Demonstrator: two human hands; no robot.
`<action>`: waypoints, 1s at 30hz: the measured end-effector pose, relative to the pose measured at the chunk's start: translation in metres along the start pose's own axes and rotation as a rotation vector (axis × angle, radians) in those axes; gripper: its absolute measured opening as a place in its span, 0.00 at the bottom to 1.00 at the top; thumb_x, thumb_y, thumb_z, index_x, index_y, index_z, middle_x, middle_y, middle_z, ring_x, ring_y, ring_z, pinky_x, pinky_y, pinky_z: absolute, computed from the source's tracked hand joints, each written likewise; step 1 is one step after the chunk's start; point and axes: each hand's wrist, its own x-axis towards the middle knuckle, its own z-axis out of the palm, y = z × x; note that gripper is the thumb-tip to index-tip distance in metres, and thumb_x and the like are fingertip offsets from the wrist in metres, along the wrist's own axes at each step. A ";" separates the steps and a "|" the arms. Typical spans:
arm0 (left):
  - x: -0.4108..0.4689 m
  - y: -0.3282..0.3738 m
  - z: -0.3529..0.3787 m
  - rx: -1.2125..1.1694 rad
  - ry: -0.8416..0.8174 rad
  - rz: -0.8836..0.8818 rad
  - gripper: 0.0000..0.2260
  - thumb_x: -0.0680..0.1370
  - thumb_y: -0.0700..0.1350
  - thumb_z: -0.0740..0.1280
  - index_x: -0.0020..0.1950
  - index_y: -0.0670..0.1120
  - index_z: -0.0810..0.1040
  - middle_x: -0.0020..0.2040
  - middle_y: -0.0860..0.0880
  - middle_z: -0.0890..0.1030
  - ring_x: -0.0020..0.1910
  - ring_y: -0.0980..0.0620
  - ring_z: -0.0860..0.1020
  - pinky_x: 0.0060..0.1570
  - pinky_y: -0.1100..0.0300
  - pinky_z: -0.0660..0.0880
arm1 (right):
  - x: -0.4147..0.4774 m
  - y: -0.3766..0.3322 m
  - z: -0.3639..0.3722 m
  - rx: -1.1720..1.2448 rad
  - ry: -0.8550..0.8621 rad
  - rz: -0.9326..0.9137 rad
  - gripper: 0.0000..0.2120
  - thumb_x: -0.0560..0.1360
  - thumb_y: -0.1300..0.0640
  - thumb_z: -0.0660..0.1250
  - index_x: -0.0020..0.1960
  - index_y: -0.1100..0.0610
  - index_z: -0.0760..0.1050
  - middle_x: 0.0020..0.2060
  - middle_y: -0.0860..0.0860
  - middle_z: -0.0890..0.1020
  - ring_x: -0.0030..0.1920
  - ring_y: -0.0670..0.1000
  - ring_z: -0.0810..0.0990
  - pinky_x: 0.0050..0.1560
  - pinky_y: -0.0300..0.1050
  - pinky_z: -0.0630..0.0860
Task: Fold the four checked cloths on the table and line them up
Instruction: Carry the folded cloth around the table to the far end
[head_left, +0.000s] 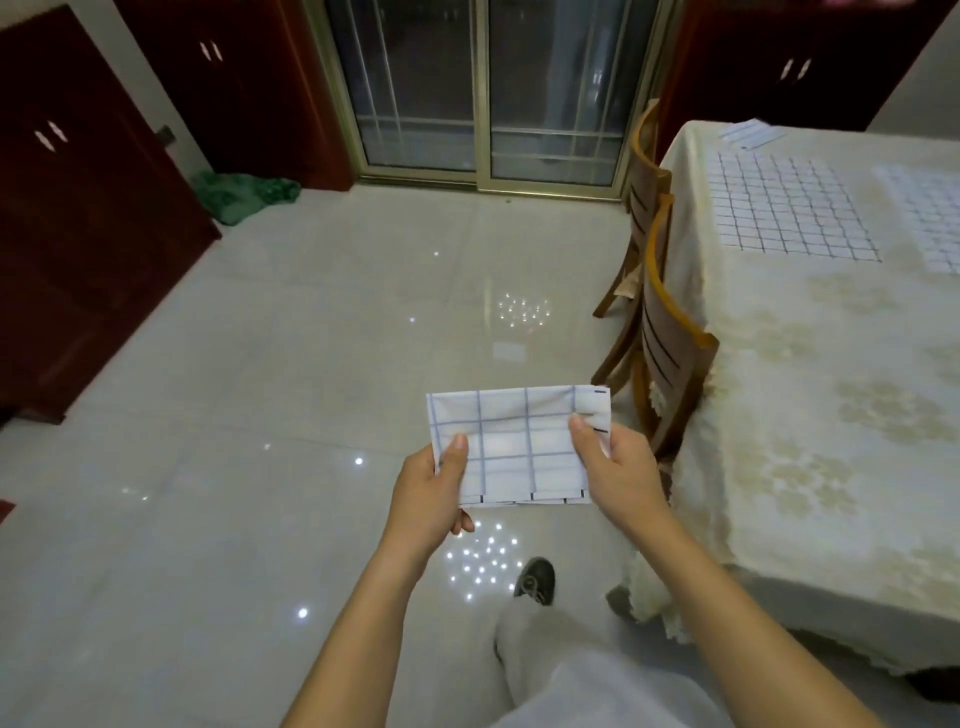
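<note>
Gripping folded checked cloth (519, 447) by its side edges with left hand (434, 488) and right hand (621, 467), fingers (460, 521) mostly hiding beneath, holding it over floor (260, 338) beyond table's (831, 441) left edge, spread checked cloth (795, 208) lying near table's far edge, another cloth (930, 218) being cut off at right.

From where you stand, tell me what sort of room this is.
Probably a home dining room: a table under a cream cloth, wooden chairs pushed up to it, and dark red cabinets along the wall.
</note>
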 end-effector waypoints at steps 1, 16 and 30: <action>0.013 0.002 -0.008 0.025 0.017 -0.014 0.19 0.85 0.55 0.60 0.50 0.40 0.79 0.34 0.44 0.77 0.22 0.50 0.73 0.25 0.61 0.71 | 0.012 0.002 0.011 0.010 -0.018 0.010 0.10 0.81 0.50 0.61 0.48 0.51 0.79 0.41 0.47 0.84 0.43 0.40 0.82 0.38 0.30 0.76; 0.234 0.130 -0.046 0.090 0.212 0.019 0.17 0.85 0.52 0.60 0.45 0.41 0.79 0.32 0.46 0.77 0.24 0.52 0.73 0.23 0.64 0.69 | 0.275 -0.051 0.074 0.136 -0.068 -0.004 0.10 0.81 0.50 0.62 0.46 0.45 0.81 0.41 0.37 0.85 0.46 0.36 0.82 0.46 0.29 0.76; 0.490 0.206 0.027 0.070 -0.131 0.133 0.16 0.85 0.51 0.60 0.43 0.46 0.79 0.29 0.51 0.77 0.24 0.53 0.72 0.24 0.60 0.71 | 0.489 -0.031 0.034 -0.059 0.244 0.081 0.10 0.81 0.51 0.62 0.43 0.46 0.78 0.39 0.40 0.83 0.42 0.36 0.81 0.38 0.26 0.73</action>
